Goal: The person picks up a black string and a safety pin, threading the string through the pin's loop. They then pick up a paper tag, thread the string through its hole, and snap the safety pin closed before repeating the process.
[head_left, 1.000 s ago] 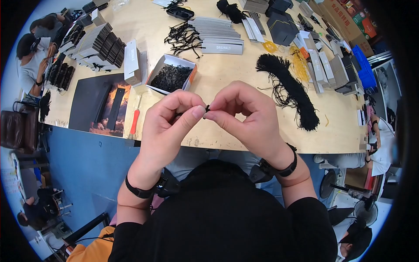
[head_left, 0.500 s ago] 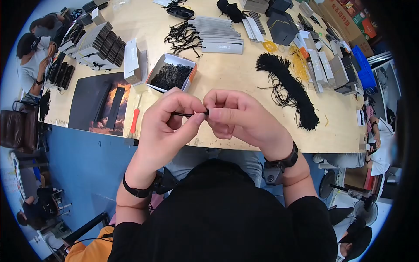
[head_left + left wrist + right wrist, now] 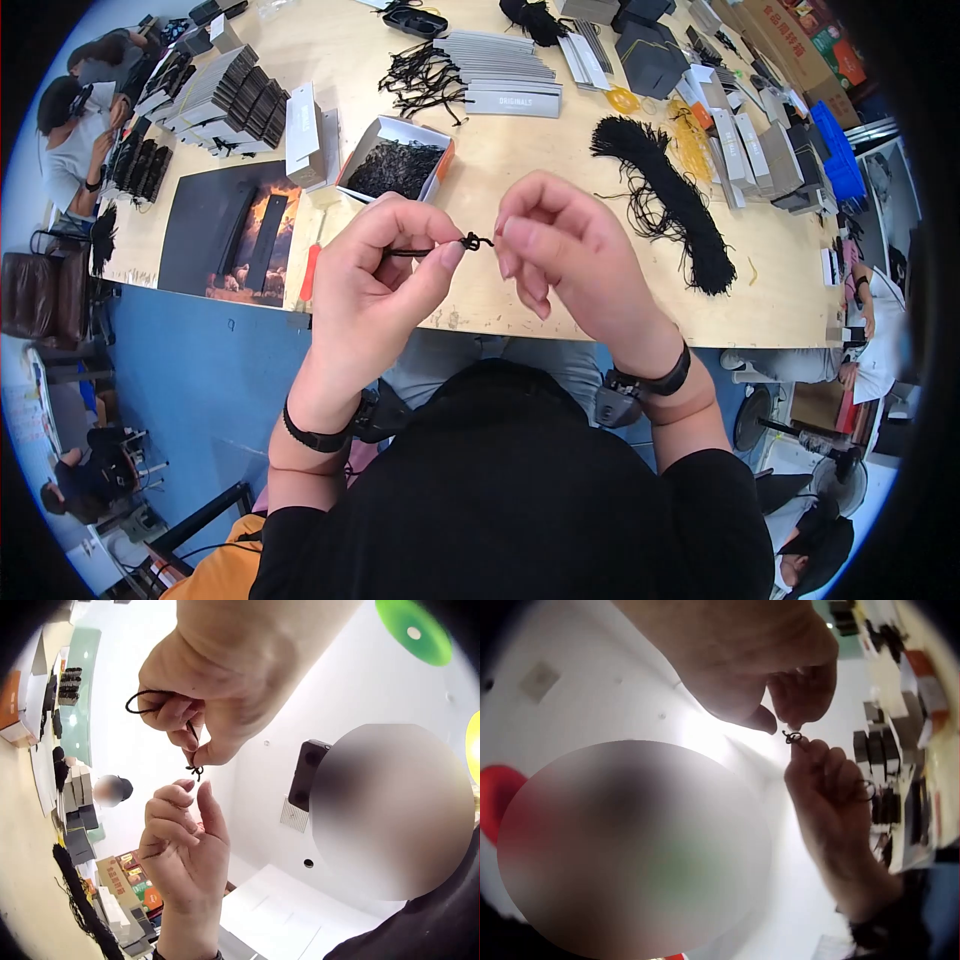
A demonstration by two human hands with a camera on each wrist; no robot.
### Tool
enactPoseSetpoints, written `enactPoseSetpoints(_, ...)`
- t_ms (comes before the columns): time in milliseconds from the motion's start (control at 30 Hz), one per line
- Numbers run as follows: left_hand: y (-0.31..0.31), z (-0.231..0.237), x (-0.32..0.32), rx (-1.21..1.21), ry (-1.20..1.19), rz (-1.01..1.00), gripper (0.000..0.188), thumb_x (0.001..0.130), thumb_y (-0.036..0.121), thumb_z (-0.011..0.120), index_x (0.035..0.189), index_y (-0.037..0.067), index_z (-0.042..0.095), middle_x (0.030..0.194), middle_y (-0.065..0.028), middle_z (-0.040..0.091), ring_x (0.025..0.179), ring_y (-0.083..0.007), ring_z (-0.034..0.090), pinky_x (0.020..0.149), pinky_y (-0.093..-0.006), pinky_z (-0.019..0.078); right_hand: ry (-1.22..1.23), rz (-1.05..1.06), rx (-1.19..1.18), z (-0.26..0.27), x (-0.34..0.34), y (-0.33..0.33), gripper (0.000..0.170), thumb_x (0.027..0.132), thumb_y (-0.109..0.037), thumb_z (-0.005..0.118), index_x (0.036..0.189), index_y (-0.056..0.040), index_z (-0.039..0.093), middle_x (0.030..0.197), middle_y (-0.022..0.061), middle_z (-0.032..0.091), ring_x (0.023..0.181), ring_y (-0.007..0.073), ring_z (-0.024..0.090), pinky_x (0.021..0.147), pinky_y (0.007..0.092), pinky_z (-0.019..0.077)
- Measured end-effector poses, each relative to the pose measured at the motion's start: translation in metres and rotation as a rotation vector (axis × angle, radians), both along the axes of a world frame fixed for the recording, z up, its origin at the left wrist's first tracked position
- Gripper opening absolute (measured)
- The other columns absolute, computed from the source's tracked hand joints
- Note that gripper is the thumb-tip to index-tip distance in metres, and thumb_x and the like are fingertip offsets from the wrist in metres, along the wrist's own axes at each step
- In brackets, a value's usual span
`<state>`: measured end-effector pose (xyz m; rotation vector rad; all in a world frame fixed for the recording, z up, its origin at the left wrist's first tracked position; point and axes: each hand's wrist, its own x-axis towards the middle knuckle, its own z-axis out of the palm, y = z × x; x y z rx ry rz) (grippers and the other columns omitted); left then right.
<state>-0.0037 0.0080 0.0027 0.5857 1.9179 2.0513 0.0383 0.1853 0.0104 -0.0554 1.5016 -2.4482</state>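
Cord point(image 3: 408, 252), between the hands in the head view, long axis running left to right. I see the left hand point(image 3: 380, 270) pinching it right at a knot point(image 3: 471, 241); a short tail point(image 3: 487, 240) points toward the right hand point(image 3: 575, 250), whose fingers look released, tips just beside the tail's end. Left wrist view: knot at the left fingertips, right thumb and fingers near; a loop point(image 3: 154, 691) juts past the left hand. Right wrist view: I note the knot nearer the left hand; cord thin, black, knot lumpy, loose-looking.
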Motion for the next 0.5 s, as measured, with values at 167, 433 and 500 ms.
enactPoseSetpoints(167,0.0,0.001,0.002,-0.024,0.042,0.017,0.008,0.079,-0.002,0.06,0.085,0.001,0.057,0.081,0.0024,0.047,0.071,0.0006,0.048,0.051,-0.0119,0.0312,0.361,-0.224,0.407,-0.006,0.006,-0.01,0.017,0.083,-0.013,0.062,0.09,-0.0035,0.05,0.077,0.0001,0.054,0.061,0.0011,0.049,0.046,0.0153,0.0393)
enactPoseSetpoints(433,0.002,-0.002,0.004,0.018,0.093,0.029,0.01,0.078,-0.003,0.06,0.086,0.001,0.057,0.082,0.0018,0.047,0.073,0.0,0.049,0.052,-0.0121,0.0313,0.097,-0.156,0.168,-0.003,0.005,-0.014,0.014,0.08,-0.008,0.061,0.088,-0.0016,0.052,0.077,0.0004,0.055,0.064,0.0013,0.05,0.052,0.015,0.0411)
enactPoseSetpoints(500,0.002,-0.002,0.004,0.015,0.113,0.032,0.01,0.077,-0.004,0.06,0.086,0.001,0.057,0.082,0.0017,0.047,0.072,0.0003,0.049,0.052,-0.0122,0.0316,0.122,-0.189,0.183,-0.007,0.004,-0.017,0.013,0.08,-0.008,0.061,0.087,-0.0016,0.052,0.076,-0.0001,0.054,0.064,0.0013,0.05,0.052,0.0153,0.0408)
